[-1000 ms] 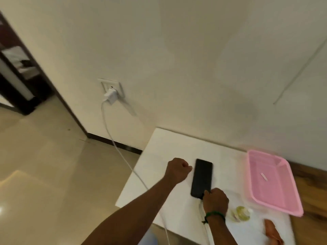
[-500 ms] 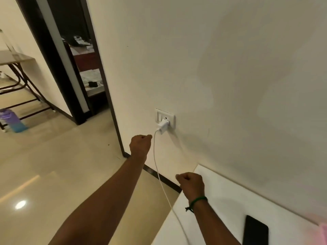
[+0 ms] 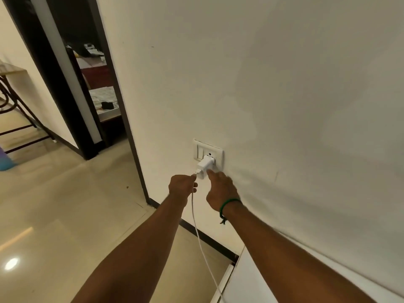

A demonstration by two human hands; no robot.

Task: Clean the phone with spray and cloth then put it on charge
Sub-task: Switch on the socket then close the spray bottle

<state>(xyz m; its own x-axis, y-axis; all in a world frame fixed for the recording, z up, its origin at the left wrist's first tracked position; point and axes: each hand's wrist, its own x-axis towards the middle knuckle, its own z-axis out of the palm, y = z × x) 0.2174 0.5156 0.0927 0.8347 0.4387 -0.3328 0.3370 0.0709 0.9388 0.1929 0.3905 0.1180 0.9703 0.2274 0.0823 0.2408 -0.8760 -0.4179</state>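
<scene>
White surface (image 3: 251, 281) corner at bottom, phone out of frame so can't say where it sits | cable (image 3: 197, 232) runs up to left hand (image 3: 182, 188), grip pinched on it at the plug end | right hand (image 3: 220, 191) not grasping, finger on charger (image 3: 205, 165) in socket (image 3: 208, 153) | looks like the last step, power side

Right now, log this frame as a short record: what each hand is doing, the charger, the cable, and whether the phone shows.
left hand: closed on the white cable just below the charger
right hand: index finger extended, tip at the charger's lower edge
charger: white, plugged into the wall socket
cable: hangs from the charger past the table edge
phone: not in view
wristband: green, on the right wrist
</scene>
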